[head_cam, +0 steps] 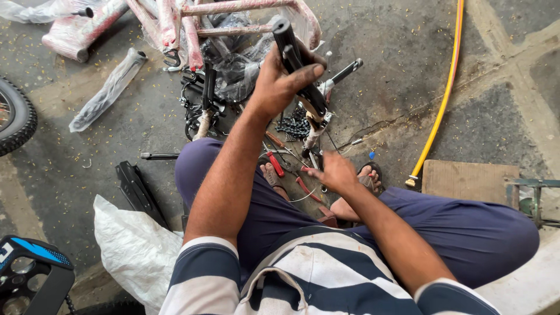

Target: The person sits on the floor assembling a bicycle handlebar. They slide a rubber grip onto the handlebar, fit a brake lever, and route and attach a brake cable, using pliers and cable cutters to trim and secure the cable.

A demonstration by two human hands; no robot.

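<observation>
2 hands work over a concrete floor [408, 70] strewn with bicycle parts, seen from above the seated person's knees. Going from the left: a tyre [14, 116] shows at the floor's left edge, a plastic-wrapped tube [108, 87] lies aslant beside it, and a wrapped pink bicycle frame [175, 23] lies along the top edge. The left hand [280, 81] is raised on an outstretched arm, fingers closed round a black handlebar assembly [300, 76]; thumb and fingertips wrap its stem near the middle. The assembly's long axis runs from the upper left down to the lower right, its black grip end pointing up towards the frame and its lower end dropping towards the tools. A silver lever [344, 73] juts out to the right of it. Below, between the sandalled feet, lie red-handled pliers [275, 164] and a black chain [294, 125]. The right hand [335, 172] is lower and nearer the body, just beneath the assembly's lower end, forearm bent inward, fingers drawn together and pointing left towards the tools; whether they pinch anything I cannot tell. A yellow hose [443, 93] runs down the right side to a wooden board [466, 178].
</observation>
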